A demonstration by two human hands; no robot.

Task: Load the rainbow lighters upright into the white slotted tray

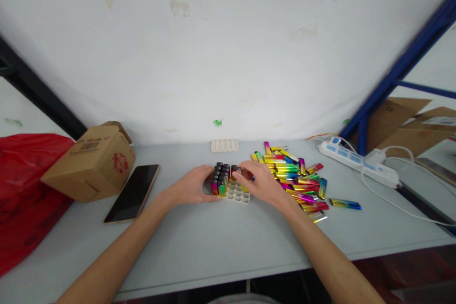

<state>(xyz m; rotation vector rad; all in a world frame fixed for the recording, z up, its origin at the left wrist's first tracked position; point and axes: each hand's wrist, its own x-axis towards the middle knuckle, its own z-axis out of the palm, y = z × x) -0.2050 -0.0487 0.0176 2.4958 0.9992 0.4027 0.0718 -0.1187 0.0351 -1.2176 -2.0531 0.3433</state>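
Here my left hand (pixel 194 185) is curled against the left side of the white tray (pixel 238 192) on the worktop (pixel 221 242), touching the upright lighters (pixel 221 179) in it. My right hand (pixel 261 181) pinches one lighter over the tray, just beside the colourful pile of lighters (pixel 297 178).

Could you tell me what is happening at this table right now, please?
A person is working at a grey table with bare hands. The left hand rests against a white tray partly filled with upright colourful lighters. The right hand is over the tray, its fingers at another lighter by the filled rows. A loose pile of lighters lies to the right. A second tray, a phone and a cardboard box sit nearby.
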